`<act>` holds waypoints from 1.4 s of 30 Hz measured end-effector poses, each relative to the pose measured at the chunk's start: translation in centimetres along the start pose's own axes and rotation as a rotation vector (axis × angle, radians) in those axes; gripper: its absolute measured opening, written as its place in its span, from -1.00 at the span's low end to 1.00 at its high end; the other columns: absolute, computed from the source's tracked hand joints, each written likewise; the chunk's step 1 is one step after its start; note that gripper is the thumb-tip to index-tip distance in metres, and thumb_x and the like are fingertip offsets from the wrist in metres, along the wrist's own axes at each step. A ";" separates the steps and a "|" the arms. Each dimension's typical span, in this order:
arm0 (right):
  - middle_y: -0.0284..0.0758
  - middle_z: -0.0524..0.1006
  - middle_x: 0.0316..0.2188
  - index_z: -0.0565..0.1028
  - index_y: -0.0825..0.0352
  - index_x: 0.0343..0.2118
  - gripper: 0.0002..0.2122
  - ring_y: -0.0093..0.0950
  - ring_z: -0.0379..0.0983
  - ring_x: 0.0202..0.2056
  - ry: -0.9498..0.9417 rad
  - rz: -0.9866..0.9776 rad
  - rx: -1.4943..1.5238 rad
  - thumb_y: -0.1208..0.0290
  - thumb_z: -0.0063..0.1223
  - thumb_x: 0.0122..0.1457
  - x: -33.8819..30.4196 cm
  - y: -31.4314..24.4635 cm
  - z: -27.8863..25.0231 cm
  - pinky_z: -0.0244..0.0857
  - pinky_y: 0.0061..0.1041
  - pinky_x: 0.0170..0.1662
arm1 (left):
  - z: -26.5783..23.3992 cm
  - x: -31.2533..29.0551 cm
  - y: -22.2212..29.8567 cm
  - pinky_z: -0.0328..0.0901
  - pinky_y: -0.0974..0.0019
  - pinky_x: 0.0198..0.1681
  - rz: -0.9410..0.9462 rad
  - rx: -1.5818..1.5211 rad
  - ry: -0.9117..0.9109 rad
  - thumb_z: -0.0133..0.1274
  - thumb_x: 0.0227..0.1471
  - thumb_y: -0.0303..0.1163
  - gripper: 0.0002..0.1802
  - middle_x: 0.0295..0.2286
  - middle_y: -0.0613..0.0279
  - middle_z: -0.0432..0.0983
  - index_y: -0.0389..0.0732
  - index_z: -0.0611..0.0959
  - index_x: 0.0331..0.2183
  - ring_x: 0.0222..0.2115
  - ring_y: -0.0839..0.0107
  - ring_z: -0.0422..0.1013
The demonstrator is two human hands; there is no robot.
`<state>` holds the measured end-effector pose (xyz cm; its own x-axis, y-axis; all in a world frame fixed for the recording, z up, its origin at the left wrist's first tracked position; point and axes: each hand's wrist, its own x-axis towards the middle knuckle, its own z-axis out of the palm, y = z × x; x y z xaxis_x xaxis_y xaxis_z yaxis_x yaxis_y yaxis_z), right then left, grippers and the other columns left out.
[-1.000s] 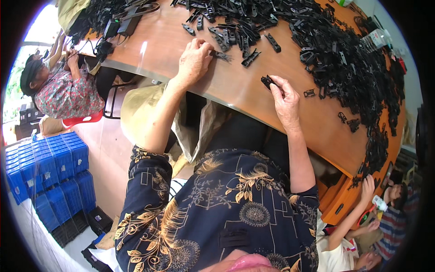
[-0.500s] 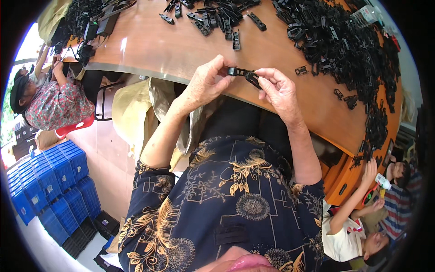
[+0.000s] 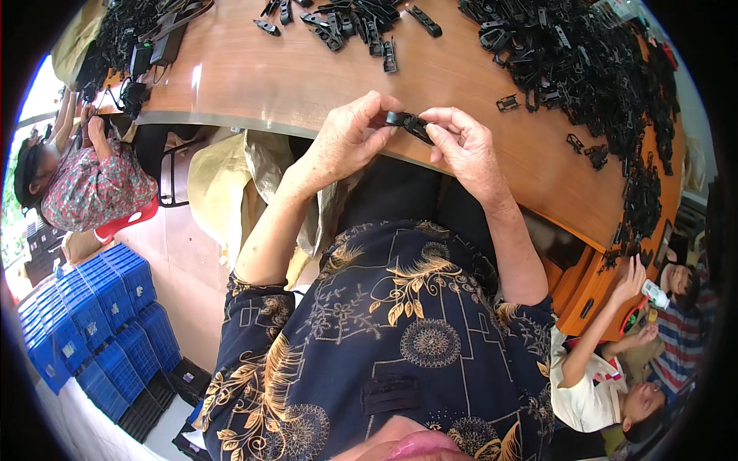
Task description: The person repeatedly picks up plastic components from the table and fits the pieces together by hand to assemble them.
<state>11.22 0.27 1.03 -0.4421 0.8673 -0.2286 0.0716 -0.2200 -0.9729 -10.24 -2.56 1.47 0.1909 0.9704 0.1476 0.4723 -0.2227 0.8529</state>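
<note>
Over the table's near edge, my left hand (image 3: 352, 137) pinches one end of a small black plastic clip-like part (image 3: 395, 119) between thumb and fingers. My right hand (image 3: 465, 147) grips a second black plastic part (image 3: 416, 127) from the other side. The two parts meet between my hands and overlap; how they join is too small to make out. Beyond my hands lies a loose group of similar black parts (image 3: 373, 34), with one part (image 3: 390, 55) lying nearest to me.
A large heap of black parts (image 3: 569, 61) covers the table's right side. The wooden table (image 3: 254, 69) curves around me. Blue crates (image 3: 100, 300) are stacked at lower left. One person (image 3: 96, 180) sits at left; others (image 3: 592, 376) are at lower right.
The two black parts have come together and now overlap more, and the right-hand part is turned. My right hand has shifted slightly left. The whole view has tilted a little.
</note>
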 end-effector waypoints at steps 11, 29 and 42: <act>-0.31 0.57 -0.47 0.54 0.34 -0.19 -0.85 -0.61 0.49 -0.57 0.084 -0.078 -0.270 0.53 0.05 0.19 -0.7 0.9 0.0 0.36 -0.59 -0.48 | 3.5 -1.0 0.5 0.36 0.26 -0.29 -0.158 -0.090 0.025 0.03 -0.02 -0.64 -0.68 -0.40 0.05 0.47 -0.26 0.47 -0.16 -0.36 0.20 0.48; -0.24 0.41 -0.33 0.52 0.39 -0.24 -0.85 -0.29 0.48 -0.46 0.179 -0.468 -0.595 0.64 0.07 0.10 -0.7 1.1 -0.5 0.39 -0.41 -0.34 | 5.2 0.7 -0.3 0.34 0.45 -0.15 -0.313 -0.539 -0.136 0.08 0.07 -0.56 -0.53 -0.18 0.19 0.44 -0.26 0.37 0.02 -0.21 0.51 0.39; -0.39 0.49 -0.39 0.44 0.39 -0.16 -0.82 -0.69 0.42 -0.52 -0.002 0.081 0.522 0.55 0.11 0.18 0.6 2.2 -2.5 0.36 -0.73 -0.46 | 6.3 1.4 0.4 0.29 0.42 -0.07 -0.484 -0.883 0.045 0.26 -0.02 -0.45 -0.36 -0.28 0.27 0.47 -0.30 0.35 0.07 -0.23 0.54 0.39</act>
<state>13.36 1.45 -1.38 -0.4550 0.8378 -0.3017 -0.3490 -0.4795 -0.8052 -4.41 -1.90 -1.13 0.1064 0.9448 -0.3100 -0.3199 0.3277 0.8890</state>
